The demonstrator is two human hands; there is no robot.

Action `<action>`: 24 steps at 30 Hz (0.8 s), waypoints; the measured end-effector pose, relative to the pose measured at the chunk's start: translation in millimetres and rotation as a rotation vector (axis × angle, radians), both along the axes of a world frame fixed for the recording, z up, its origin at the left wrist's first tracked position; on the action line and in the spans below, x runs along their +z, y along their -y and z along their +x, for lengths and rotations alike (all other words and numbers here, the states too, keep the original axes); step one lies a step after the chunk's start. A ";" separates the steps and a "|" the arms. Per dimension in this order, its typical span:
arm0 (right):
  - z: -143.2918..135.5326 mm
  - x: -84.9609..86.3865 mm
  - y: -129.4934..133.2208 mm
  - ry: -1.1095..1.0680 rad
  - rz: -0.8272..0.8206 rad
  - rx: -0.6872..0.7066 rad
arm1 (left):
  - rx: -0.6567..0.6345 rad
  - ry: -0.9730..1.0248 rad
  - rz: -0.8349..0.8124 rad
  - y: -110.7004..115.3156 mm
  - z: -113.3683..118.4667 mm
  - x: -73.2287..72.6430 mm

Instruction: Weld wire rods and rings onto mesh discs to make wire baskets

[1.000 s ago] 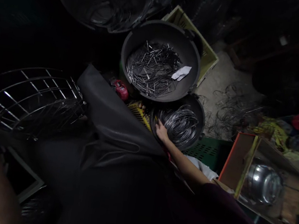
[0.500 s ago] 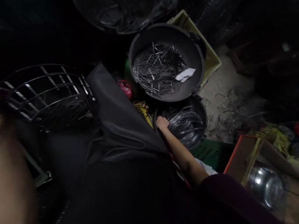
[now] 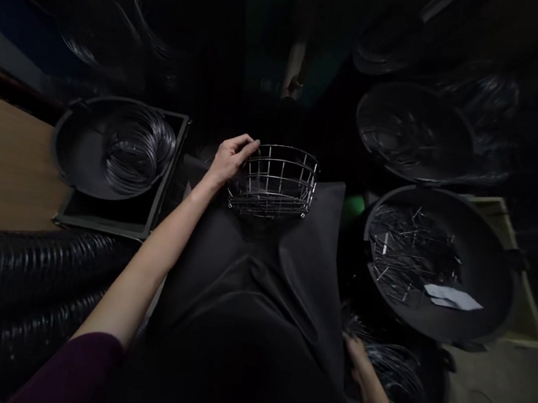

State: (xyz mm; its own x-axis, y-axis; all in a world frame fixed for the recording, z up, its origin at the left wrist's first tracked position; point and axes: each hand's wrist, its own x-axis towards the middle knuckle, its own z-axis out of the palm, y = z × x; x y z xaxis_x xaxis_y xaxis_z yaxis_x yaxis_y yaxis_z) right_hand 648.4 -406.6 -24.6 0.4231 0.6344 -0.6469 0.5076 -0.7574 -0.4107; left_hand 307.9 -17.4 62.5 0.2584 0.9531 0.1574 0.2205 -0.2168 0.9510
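Note:
My left hand (image 3: 231,157) is closed on the upper left rim of a round silver wire basket (image 3: 281,180). The basket stands in front of my dark apron (image 3: 238,305), with thin dark strands showing low inside it. My right hand (image 3: 354,349) is down at the right beside my apron, at the near edge of a low dark tub of loose metal wire (image 3: 399,376). Its fingers look closed but are dim and blurred. Thin greyish strands show just above them, and what they hold cannot be made out.
On the right, a large black basin (image 3: 489,281) holds short metal strips and a white paper (image 3: 451,297); a yellowish crate (image 3: 530,314) is under it. Another dark basin (image 3: 415,132) stands behind. At left, a coil of wire (image 3: 137,151) lies in a basin by ribbed black tubes (image 3: 27,266).
The view has swung left, bringing the basket to the middle. My left hand stays on the basket's rim. My right hand remains by the wire tub, now at the near edge beside my apron.

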 end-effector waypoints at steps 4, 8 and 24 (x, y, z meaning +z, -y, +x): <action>11.5 53.1 7.1 0.088 -0.058 -0.069 | -0.130 -0.002 0.066 5.1 -10.8 1.1; -2.6 114.7 -44.3 0.263 0.098 0.208 | -0.180 -0.035 0.074 4.7 -15.9 3.1; -83.9 180.9 -255.7 0.471 0.875 0.945 | -0.123 -0.024 0.075 5.1 -11.2 -0.1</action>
